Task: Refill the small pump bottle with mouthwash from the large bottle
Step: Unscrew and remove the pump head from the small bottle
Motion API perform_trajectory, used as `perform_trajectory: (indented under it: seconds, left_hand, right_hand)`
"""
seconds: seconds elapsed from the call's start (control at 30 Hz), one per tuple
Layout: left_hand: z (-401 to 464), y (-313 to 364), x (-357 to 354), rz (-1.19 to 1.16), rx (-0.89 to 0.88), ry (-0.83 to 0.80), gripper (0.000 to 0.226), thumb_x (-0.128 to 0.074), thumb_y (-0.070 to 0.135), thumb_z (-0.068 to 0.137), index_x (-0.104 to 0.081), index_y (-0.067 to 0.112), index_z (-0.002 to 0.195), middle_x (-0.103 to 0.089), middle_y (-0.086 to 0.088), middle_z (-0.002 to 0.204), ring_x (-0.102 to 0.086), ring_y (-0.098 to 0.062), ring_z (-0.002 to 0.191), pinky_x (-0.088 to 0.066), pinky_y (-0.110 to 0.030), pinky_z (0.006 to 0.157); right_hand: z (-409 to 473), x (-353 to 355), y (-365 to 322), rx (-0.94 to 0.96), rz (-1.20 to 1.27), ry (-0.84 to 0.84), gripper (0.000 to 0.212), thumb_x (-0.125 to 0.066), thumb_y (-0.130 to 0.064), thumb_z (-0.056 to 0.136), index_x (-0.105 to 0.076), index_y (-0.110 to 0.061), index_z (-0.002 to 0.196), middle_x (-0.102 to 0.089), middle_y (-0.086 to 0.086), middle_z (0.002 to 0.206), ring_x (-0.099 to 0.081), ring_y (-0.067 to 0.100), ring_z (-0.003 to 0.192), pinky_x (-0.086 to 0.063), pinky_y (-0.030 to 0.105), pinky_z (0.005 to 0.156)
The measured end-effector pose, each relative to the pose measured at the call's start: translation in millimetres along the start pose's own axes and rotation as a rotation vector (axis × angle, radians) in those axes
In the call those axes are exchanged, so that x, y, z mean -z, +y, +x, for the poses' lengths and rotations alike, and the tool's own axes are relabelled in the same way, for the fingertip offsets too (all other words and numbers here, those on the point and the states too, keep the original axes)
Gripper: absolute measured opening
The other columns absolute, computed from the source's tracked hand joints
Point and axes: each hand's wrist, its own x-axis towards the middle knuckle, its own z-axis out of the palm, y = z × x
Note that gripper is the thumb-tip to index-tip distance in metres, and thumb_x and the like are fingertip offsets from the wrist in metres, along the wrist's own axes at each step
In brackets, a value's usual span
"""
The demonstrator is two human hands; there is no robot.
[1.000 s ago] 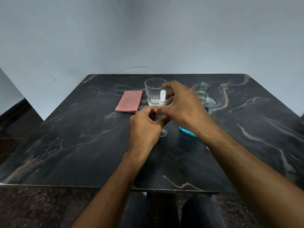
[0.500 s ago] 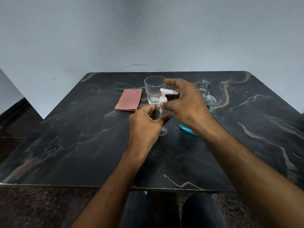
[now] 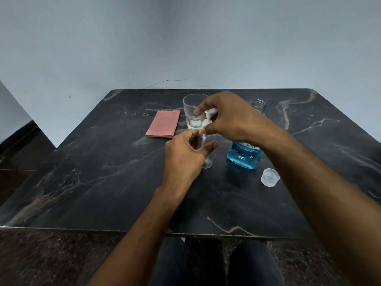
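A small clear pump bottle (image 3: pixel 206 162) stands upright at the table's middle. My left hand (image 3: pixel 183 159) is wrapped around its body. My right hand (image 3: pixel 231 118) pinches the white pump head (image 3: pixel 208 117) on top of it, which looks blurred. The large mouthwash bottle (image 3: pixel 244 156), clear with blue liquid in its lower part, stands uncapped just right of the small one, its open neck (image 3: pixel 258 104) showing behind my right wrist. Its clear cap (image 3: pixel 270 177) lies on the table to the right.
A clear drinking glass (image 3: pixel 192 114) stands behind the pump bottle. A folded pink cloth (image 3: pixel 164 126) lies left of the glass. The dark marble table (image 3: pixel 92 172) ends at a near edge above my knees.
My right hand has shifted on the pump head, turning it. My right forearm has moved aside, so the mouthwash bottle's label and the loose cap now show.
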Motion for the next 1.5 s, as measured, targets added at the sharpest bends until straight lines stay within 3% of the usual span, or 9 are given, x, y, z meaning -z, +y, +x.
perform_trajectory:
  seconds: [0.13,0.27,0.4,0.67,0.83,0.97,1.1,1.33,1.5]
  left_hand:
    - [1.1,-0.6,-1.8,0.055,0.016,0.029,0.034,-0.088,0.044,0.076,-0.074,0.029,0.103,-0.073,0.016,0.086,-0.070,0.003,0.081,-0.048,-0.008,0.064]
    - [2.7,-1.6,-2.2,0.065,0.021,0.023,0.042,-0.088,0.043,0.076,-0.074,0.027,0.112,-0.066,0.025,0.083,-0.066,0.008,0.082,-0.043,-0.005,0.064]
    - [2.8,-2.5,-1.3,0.072,0.005,0.030,0.043,-0.088,0.045,0.075,-0.073,0.027,0.112,-0.067,0.023,0.083,-0.066,0.007,0.082,-0.044,-0.004,0.063]
    - [1.6,1.1,0.0,0.064,-0.008,0.024,0.047,-0.090,0.044,0.074,-0.073,0.028,0.115,-0.070,0.019,0.087,-0.068,0.004,0.083,-0.048,-0.008,0.067]
    - [0.2,2.8,0.0,0.077,-0.018,0.039,0.042,-0.089,0.044,0.075,-0.072,0.030,0.111,-0.068,0.019,0.087,-0.067,0.001,0.084,-0.045,-0.010,0.065]
    - [-1.3,1.7,3.7,0.055,-0.031,0.110,0.038,-0.091,0.044,0.073,-0.074,0.031,0.104,-0.071,0.018,0.084,-0.069,0.000,0.082,-0.049,-0.007,0.064]
    - [-2.2,0.6,6.1,0.053,-0.036,0.147,0.049,-0.091,0.047,0.071,-0.074,0.025,0.112,-0.071,0.018,0.091,-0.069,0.000,0.085,-0.049,-0.010,0.068]
    - [-2.7,-3.7,12.1,0.036,-0.028,0.173,0.052,-0.092,0.047,0.070,-0.075,0.027,0.114,-0.075,0.015,0.092,-0.072,0.000,0.083,-0.060,-0.016,0.073]
    - [-2.0,-3.0,13.6,0.062,-0.029,0.159,0.050,-0.089,0.049,0.072,-0.075,0.022,0.112,-0.075,0.010,0.092,-0.072,-0.006,0.085,-0.063,-0.028,0.077]
  right_hand:
    - [11.4,3.1,-5.7,0.118,-0.291,0.023,0.024,-0.075,-0.034,0.082,-0.073,-0.016,0.097,-0.070,0.004,0.099,-0.056,0.017,0.086,-0.042,0.026,0.059]
    - [16.7,-1.6,-9.3,0.129,-0.492,0.060,0.039,-0.072,-0.051,0.081,-0.067,-0.018,0.102,-0.059,0.010,0.103,-0.047,0.022,0.088,-0.037,0.032,0.070]
    - [17.2,-1.3,-13.2,0.031,-0.454,0.056,0.048,-0.077,-0.050,0.078,-0.039,-0.023,0.066,-0.036,-0.005,0.070,-0.038,0.010,0.058,-0.025,0.025,0.050]
    - [17.9,12.2,-19.8,-0.020,-0.191,-0.180,0.029,-0.081,-0.012,0.074,-0.072,-0.019,0.101,-0.068,-0.003,0.087,-0.062,0.010,0.075,-0.043,0.024,0.055]
    - [21.8,16.4,-19.1,-0.003,-0.188,-0.185,0.060,-0.085,-0.022,0.074,-0.059,-0.026,0.128,-0.054,-0.006,0.112,-0.056,0.015,0.095,-0.042,0.025,0.065]
    - [21.6,1.6,-13.3,-0.045,-0.339,0.124,0.062,-0.080,-0.054,0.074,-0.053,-0.012,0.110,-0.046,0.003,0.092,-0.048,0.024,0.087,-0.034,0.030,0.062]
    - [24.4,-4.0,-17.3,-0.079,-0.265,0.103,0.052,-0.083,-0.047,0.073,-0.039,-0.021,0.068,-0.038,-0.006,0.069,-0.044,0.013,0.063,-0.024,0.026,0.047]
    - [20.3,4.4,-23.5,-0.079,-0.083,-0.006,0.038,-0.086,-0.017,0.073,-0.069,-0.016,0.107,-0.063,-0.001,0.085,-0.065,0.014,0.066,-0.054,0.029,0.057]
    - [17.5,1.8,-25.6,-0.070,-0.079,-0.056,0.034,-0.086,-0.024,0.074,-0.072,-0.011,0.102,-0.073,0.006,0.092,-0.069,0.017,0.075,-0.057,0.030,0.063]
